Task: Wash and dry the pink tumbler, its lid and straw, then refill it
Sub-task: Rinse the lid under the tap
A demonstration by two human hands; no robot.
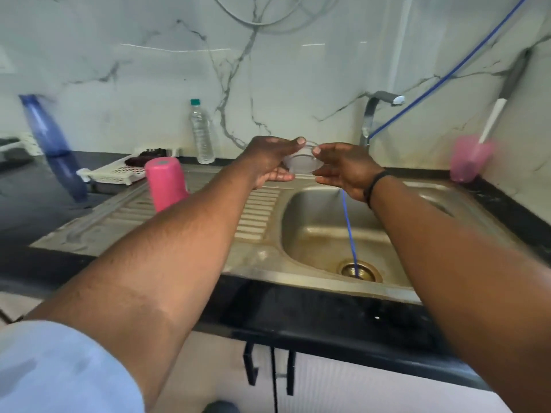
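You hold the clear lid between both hands, above the far rim of the sink where basin meets drainboard. Your left hand grips the lid's left side, thumb over its top edge and fingers curled beneath. Your right hand pinches its right edge, thumb on top and fingers under. The hands sit close together, with only the lid between them.

The pink tumbler stands upside down on the ridged drainboard, well to the left of your left hand and apart from it. A clear straw, blurred, seems to lie along the drainboard's left groove.

The basin lies open just below and to the right of the lid. A blue hose runs down from behind your right hand into the drain. The tap rises behind your right hand, with its spout turned right.

Along the back wall, a clear water bottle stands left of your hands, with a white tray beside it and a blue bottle farther left. At the far right corner a pink cup holds a white-handled tool. The black counter edge runs across in front of the sink, under your forearms.
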